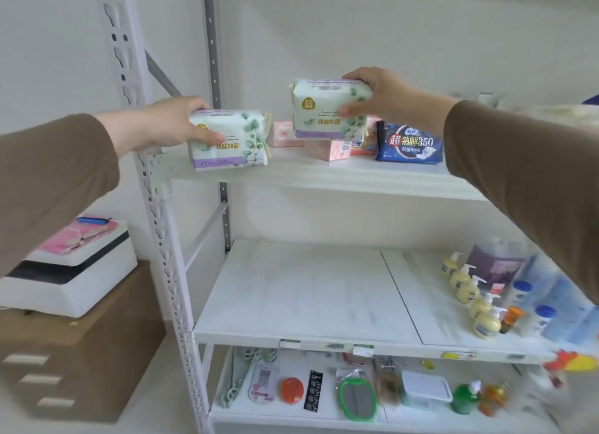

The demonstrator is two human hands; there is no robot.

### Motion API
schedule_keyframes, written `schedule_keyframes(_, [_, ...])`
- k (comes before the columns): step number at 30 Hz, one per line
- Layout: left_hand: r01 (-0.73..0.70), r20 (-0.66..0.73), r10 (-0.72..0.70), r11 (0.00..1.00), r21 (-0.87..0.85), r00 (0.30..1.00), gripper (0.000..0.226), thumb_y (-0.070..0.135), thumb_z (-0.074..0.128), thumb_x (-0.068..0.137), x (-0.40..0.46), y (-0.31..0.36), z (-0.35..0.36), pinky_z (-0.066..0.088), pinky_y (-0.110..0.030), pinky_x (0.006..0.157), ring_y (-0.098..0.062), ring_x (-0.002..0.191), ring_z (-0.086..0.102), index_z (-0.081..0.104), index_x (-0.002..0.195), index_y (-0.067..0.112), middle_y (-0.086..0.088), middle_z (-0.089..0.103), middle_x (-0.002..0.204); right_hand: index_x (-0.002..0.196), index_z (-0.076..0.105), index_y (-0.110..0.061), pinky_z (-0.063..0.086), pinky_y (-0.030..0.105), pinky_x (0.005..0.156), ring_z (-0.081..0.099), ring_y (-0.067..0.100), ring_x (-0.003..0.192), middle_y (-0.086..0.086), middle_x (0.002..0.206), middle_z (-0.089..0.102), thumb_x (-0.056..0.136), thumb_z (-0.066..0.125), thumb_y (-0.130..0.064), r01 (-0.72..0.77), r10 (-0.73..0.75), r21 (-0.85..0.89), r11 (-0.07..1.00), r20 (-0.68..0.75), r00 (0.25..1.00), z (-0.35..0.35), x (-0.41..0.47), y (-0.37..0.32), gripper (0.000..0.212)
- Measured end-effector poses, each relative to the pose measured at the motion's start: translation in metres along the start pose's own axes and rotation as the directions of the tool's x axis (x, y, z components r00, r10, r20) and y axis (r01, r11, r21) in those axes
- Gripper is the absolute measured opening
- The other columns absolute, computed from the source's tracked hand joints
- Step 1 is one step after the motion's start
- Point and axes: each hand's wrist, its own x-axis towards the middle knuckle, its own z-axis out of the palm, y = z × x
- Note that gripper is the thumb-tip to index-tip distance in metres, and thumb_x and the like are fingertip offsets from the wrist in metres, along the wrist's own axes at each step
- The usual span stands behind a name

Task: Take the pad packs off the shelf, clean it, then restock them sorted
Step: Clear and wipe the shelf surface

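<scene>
Head view, L to R: far left, a white box (69,281) w/ pink items on top sits on a brown cardboard box (81,352), beside the rack's white perforated upright (155,206). Left hand (162,127) grips a white leaf-print pad pack (228,140) by its left end, thumb across the front, fingers over the top; the pack's base rests at the left front of the upper shelf (324,174). Right hand (377,93) grips a second leaf-print pad pack (329,109) by its right end, thumb on the front, fingers curled over the top; this one is held up clear of the shelf, above the pink packs (327,150). Behind & between the two: a small pink box (285,133). Just right of the pink packs, a dark blue pad pack (410,142) marked 350 lies on the shelf. Middle shelf (291,297): bare at left, row of yellow pump bottles (470,294) at right, blurred. Bottom shelf (291,414): mixed small goods, incl. a green bottle (465,398).
</scene>
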Motion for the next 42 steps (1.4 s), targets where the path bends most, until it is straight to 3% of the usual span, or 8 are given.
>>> schedule_keyframes(4, [0.04, 0.047, -0.038, 0.998, -0.052, 0.998, 0.049, 0.042, 0.081, 0.077, -0.057, 0.0, 0.019, 0.041, -0.029, 0.07, -0.016, 0.092, 0.058, 0.057, 0.116, 0.025, 0.002, 0.065, 0.103, 0.124, 0.06, -0.035, 0.05, 0.038, 0.094, 0.06, 0.021, 0.11, -0.009, 0.119, 0.063, 0.065, 0.083, -0.058, -0.038, 0.036, 0.049, 0.998, 0.04, 0.999, 0.022, -0.057, -0.004, 0.068])
schedule_keyframes(14, [0.079, 0.163, -0.06, 0.991, -0.111, 0.985, 0.049, 0.038, 0.084, 0.075, -0.17, -0.045, 0.073, 0.044, -0.026, 0.07, -0.018, 0.095, 0.063, 0.058, 0.115, 0.027, 0.005, 0.068, 0.104, 0.136, 0.055, -0.023, 0.044, 0.022, 0.086, 0.059, 0.015, 0.106, -0.004, 0.122, 0.059, 0.075, 0.085, -0.033, -0.163, 0.137, 0.126, 0.979, 0.193, 0.972, 0.121, -0.179, -0.019, 0.068])
schedule_keyframes(20, [0.168, 0.273, -0.125, 0.976, -0.141, 0.954, 0.058, 0.038, 0.085, 0.074, -0.236, -0.104, 0.121, 0.05, -0.033, 0.09, -0.016, 0.102, 0.064, 0.056, 0.123, 0.027, 0.007, 0.068, 0.113, 0.137, 0.053, -0.022, 0.049, 0.027, 0.091, 0.062, 0.018, 0.107, 0.001, 0.126, 0.058, 0.074, 0.086, -0.034, -0.32, 0.25, 0.195, 0.927, 0.314, 0.916, 0.205, -0.251, -0.027, 0.072])
schedule_keyframes(26, [0.243, 0.363, -0.165, 0.953, -0.18, 0.917, 0.055, 0.027, 0.085, 0.077, -0.295, -0.158, 0.181, 0.045, -0.018, 0.068, -0.006, 0.088, 0.061, 0.056, 0.123, 0.019, 0.008, 0.064, 0.109, 0.14, 0.05, -0.022, 0.043, 0.025, 0.086, 0.056, 0.016, 0.104, -0.002, 0.124, 0.051, 0.076, 0.083, -0.037, -0.405, 0.317, 0.153, 0.901, 0.405, 0.858, 0.29, -0.318, -0.032, 0.074])
schedule_keyframes(29, [0.267, 0.407, -0.189, 0.953, -0.144, 0.894, 0.058, 0.031, 0.085, 0.075, -0.317, -0.188, 0.217, 0.045, -0.021, 0.073, -0.006, 0.089, 0.06, 0.055, 0.123, 0.022, 0.014, 0.061, 0.103, 0.139, 0.05, -0.025, 0.049, 0.023, 0.077, 0.059, 0.011, 0.093, -0.003, 0.121, 0.052, 0.075, 0.083, -0.041, -0.45, 0.342, 0.146, 0.881, 0.461, 0.819, 0.332, -0.348, -0.028, 0.074])
schedule_keyframes(33, [0.3, 0.433, -0.238, 0.951, -0.08, 0.87, 0.064, 0.035, 0.087, 0.072, -0.341, -0.235, 0.273, 0.044, -0.026, 0.078, -0.02, 0.103, 0.057, 0.056, 0.126, 0.021, -0.002, 0.053, 0.12, 0.137, 0.053, -0.02, 0.043, 0.017, 0.078, 0.057, 0.018, 0.104, -0.003, 0.114, 0.055, 0.076, 0.084, -0.035, -0.507, 0.373, 0.146, 0.85, 0.511, 0.774, 0.386, -0.384, -0.012, 0.071])
schedule_keyframes(37, [0.362, 0.491, -0.293, 0.931, -0.048, 0.82, 0.065, 0.032, 0.087, 0.072, -0.363, -0.272, 0.335, 0.045, -0.036, 0.096, -0.022, 0.109, 0.054, 0.055, 0.127, 0.018, -0.004, 0.051, 0.121, 0.142, 0.049, -0.021, 0.034, 0.024, 0.092, 0.051, 0.021, 0.115, 0.005, 0.133, 0.049, 0.076, 0.083, -0.038, -0.543, 0.4, 0.102, 0.834, 0.566, 0.721, 0.442, -0.415, 0.012, 0.076])
schedule_keyframes(42, [0.395, 0.554, -0.318, 0.919, -0.02, 0.769, 0.065, 0.036, 0.088, 0.071, -0.387, -0.316, 0.408, 0.04, -0.03, 0.089, -0.018, 0.111, 0.051, 0.054, 0.125, 0.022, -0.001, 0.049, 0.123, 0.141, 0.049, -0.022, 0.034, 0.025, 0.09, 0.049, 0.018, 0.107, 0.004, 0.127, 0.047, 0.075, 0.084, -0.037, -0.604, 0.436, 0.094, 0.791, 0.607, 0.665, 0.513, -0.45, 0.046, 0.076])
